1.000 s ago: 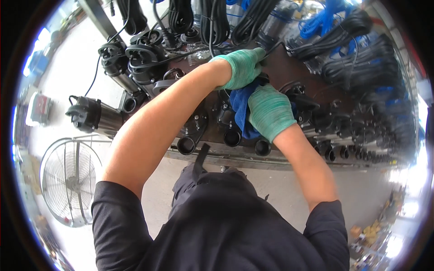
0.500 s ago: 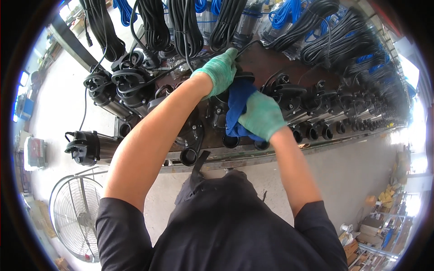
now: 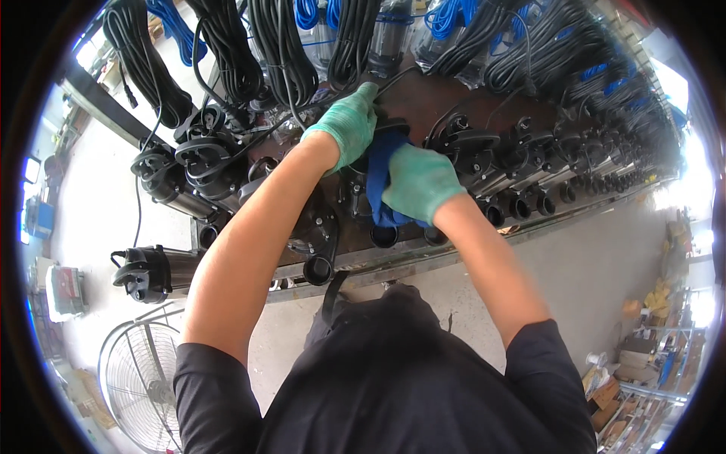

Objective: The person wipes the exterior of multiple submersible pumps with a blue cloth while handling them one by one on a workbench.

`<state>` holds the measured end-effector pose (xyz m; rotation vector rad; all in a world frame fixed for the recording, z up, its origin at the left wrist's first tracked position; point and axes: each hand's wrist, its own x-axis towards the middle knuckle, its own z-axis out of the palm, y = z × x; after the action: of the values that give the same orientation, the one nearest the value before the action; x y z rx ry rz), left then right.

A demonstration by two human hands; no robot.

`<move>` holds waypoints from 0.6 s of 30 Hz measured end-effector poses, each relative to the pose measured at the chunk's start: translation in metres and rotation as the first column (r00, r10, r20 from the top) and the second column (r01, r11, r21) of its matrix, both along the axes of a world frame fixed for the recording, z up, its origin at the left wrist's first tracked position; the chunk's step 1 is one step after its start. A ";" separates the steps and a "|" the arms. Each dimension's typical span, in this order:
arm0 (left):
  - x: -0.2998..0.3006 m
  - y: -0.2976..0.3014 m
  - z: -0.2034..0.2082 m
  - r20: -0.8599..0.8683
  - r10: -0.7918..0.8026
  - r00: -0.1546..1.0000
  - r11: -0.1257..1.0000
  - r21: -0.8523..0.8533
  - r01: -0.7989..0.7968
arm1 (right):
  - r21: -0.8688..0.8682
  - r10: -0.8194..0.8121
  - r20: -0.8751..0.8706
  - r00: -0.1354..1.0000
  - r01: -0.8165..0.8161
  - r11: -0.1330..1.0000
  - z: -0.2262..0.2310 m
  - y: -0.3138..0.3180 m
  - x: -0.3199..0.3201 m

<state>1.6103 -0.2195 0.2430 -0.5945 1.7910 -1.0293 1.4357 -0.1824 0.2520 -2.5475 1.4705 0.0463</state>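
Observation:
My right hand (image 3: 425, 183), in a green knit glove, is closed on a blue cloth (image 3: 380, 178) that hangs against a submersible pump with a black top (image 3: 393, 127). Just left of it, my left hand (image 3: 348, 130), gloved the same way, is curled beside that black top. Its fingertips are turned away, so what they grip is hidden. Below the hands is a round black pump outlet (image 3: 383, 236). Another dark pump (image 3: 314, 227) lies under my left forearm, its outlet ring (image 3: 318, 268) toward the bench edge.
More pumps (image 3: 529, 155) lie in a long row to the right, others (image 3: 208, 163) to the left. Black cable coils (image 3: 283, 53) and blue cord (image 3: 178, 30) line the back. One pump (image 3: 151, 272) juts past the bench at left. A caged floor fan (image 3: 147, 378) stands lower left.
The view has shifted slightly, so the bench appears a little farther left. My right hand and the cloth have drawn closer to my left hand, which stays by the same pump.

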 end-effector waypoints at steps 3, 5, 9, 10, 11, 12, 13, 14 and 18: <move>0.009 -0.006 -0.018 -0.029 0.028 0.999 0.996 -0.084 -0.030 | 0.026 -0.008 -0.006 1.000 0.008 1.000 0.002 0.003 0.005; 0.001 0.003 -0.003 -0.134 0.067 0.989 0.998 -0.002 -0.068 | 0.043 -0.087 0.031 0.996 0.085 0.995 -0.018 0.021 -0.005; 0.000 0.005 -0.002 -0.080 0.103 0.991 0.994 -0.030 -0.106 | -0.061 -0.064 0.127 0.990 0.072 0.996 -0.043 0.041 -0.020; 0.003 0.003 -0.004 -0.116 0.075 0.990 0.995 -0.053 -0.082 | -0.055 -0.043 0.170 0.985 0.053 0.997 -0.037 0.033 -0.024; 0.005 0.002 -0.006 -0.151 0.047 0.987 0.995 -0.077 -0.059 | -0.050 -0.022 0.212 0.977 0.033 0.998 -0.034 0.029 -0.027; 0.006 0.000 -0.008 -0.149 0.075 0.986 0.996 -0.046 -0.083 | -0.224 0.152 0.375 0.914 -0.070 0.972 -0.048 0.030 -0.032; 0.002 -0.001 -0.004 -0.144 0.103 0.984 0.994 -0.016 -0.106 | -0.275 0.222 0.361 0.906 -0.124 0.953 -0.058 0.024 -0.032; -0.003 -0.002 -0.004 -0.142 0.126 0.982 0.992 0.021 -0.124 | -0.319 0.282 0.341 0.897 -0.172 0.932 -0.067 0.019 -0.033; 0.002 -0.009 -0.016 -0.127 0.133 0.983 0.990 -0.020 -0.137 | -0.246 0.297 0.272 0.915 -0.233 0.941 -0.043 0.005 -0.022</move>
<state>1.6127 -0.2285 0.2272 -0.8021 1.8198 -0.9436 1.4134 -0.1771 0.2090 -2.7461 1.0543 -0.4672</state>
